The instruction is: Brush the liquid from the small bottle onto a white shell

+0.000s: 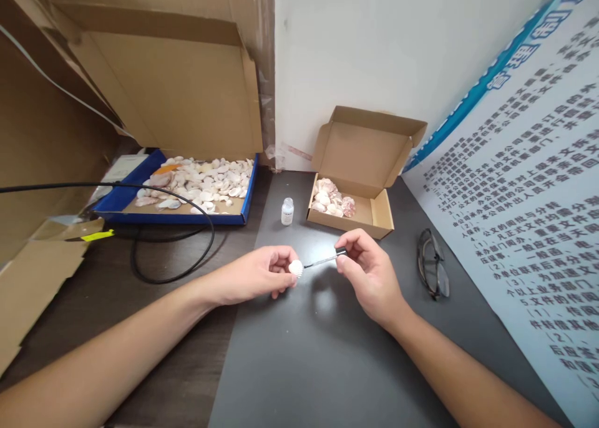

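A small white ribbed seashell (296, 268) is pinched between the thumb and fingers of my left hand (262, 272). My right hand (367, 275) grips the black cap of a thin applicator brush (322, 261). The brush points left, its dark tip at or very near the shell's edge; I cannot tell if they touch. Behind my hands stands a small clear glass bottle (287, 212), uncapped, with a pale label. Beyond my right hand, an open cardboard box (381, 213) holds several white and pinkish shells (333, 198).
At the back left, a blue-sided box (187, 218) with its lid up holds many shells (210, 181). A black cable (213, 234) loops in front of it. Folded eyeglasses (433, 264) lie at the right on the dark mat (299, 365), beside a printed poster (528, 216).
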Demonstrator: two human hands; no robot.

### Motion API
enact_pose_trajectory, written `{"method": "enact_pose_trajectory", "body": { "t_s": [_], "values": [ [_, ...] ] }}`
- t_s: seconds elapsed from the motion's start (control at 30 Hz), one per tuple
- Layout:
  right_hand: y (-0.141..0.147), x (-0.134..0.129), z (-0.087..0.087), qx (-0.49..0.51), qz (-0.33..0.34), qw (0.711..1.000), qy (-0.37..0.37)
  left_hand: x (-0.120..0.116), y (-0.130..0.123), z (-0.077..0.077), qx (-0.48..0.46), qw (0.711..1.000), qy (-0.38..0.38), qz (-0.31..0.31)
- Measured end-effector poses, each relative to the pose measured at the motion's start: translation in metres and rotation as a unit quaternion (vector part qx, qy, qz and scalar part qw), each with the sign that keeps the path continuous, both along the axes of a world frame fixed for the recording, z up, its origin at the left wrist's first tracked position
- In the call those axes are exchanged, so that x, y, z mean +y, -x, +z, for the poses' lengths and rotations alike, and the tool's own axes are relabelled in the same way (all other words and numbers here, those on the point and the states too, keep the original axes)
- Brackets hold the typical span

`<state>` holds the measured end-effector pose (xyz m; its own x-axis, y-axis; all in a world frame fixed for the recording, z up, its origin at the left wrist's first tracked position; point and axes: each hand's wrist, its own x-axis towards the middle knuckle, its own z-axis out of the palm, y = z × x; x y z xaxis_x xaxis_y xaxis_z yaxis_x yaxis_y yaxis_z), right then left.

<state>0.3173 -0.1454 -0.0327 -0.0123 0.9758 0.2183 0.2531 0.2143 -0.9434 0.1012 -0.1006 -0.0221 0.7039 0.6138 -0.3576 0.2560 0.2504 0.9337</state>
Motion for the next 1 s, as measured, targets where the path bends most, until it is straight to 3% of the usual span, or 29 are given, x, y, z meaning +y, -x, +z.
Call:
{"method": "enact_pose_trajectory", "body": {
  "t_s": [0.13, 0.33, 0.47, 1.0],
  "values": [
    [0.0011, -0.0012, 0.0009, 0.013, 0.029, 1.000, 0.002, -0.0009, -0.0003, 0.0020, 0.019, 1.000, -0.013, -0.005],
    [0.0014, 0.0000, 0.0018, -0.005, -0.007, 1.000, -0.007, -0.0021, -0.0017, 0.0042, 0.030, 0.999, -0.016, -0.005],
    [0.0014, -0.0021, 0.0009, 0.014, 0.025, 1.000, 0.000, -0.0021, -0.0019, 0.0050, 0.038, 0.999, -0.021, -0.005],
    [0.0019, -0.0017, -0.0006, -0.002, 0.016, 1.000, 0.001, -0.0020, -0.0008, 0.0005, -0.012, 1.000, -0.005, 0.012]
  ]
}}
